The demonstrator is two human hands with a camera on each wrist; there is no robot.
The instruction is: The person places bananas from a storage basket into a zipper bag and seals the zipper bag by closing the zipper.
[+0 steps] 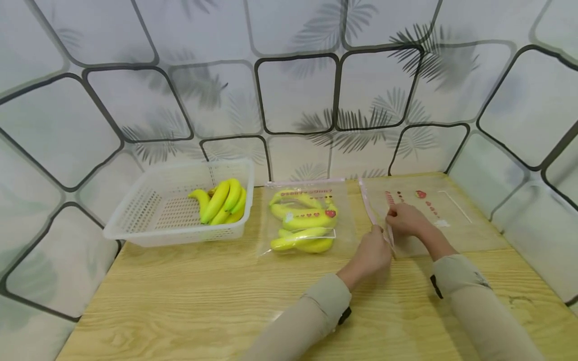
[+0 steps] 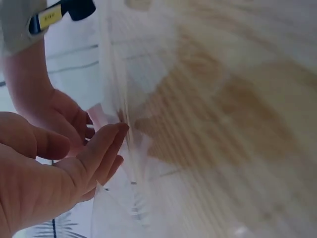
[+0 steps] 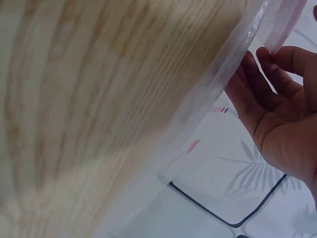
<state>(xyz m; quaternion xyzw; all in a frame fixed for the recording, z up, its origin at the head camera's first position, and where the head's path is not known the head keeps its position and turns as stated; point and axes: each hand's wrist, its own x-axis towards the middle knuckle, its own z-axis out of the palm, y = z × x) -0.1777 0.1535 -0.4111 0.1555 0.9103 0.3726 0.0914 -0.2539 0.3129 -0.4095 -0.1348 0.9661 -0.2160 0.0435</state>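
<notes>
A clear zip bag [image 1: 433,220] with red print and a pink zip edge lies flat on the table at right. At its zip edge my right hand [image 1: 406,220] pinches the pink strip between thumb and finger; the right wrist view shows this right hand [image 3: 287,109] closely. My left hand [image 1: 372,250] is at the same edge, nearer to me. In the left wrist view, that left hand [image 2: 64,173] has fairly straight fingers touching the clear film, its thumb apart from them. To the left lies another zip bag [image 1: 345,215] with several bananas [image 1: 311,220] inside.
A white perforated plastic basket [image 1: 176,233] stands at the back left and holds more bananas [image 1: 221,200] on its right side. Patterned wall covering [image 1: 298,95] encloses the wooden table [image 1: 194,301] at the back and sides.
</notes>
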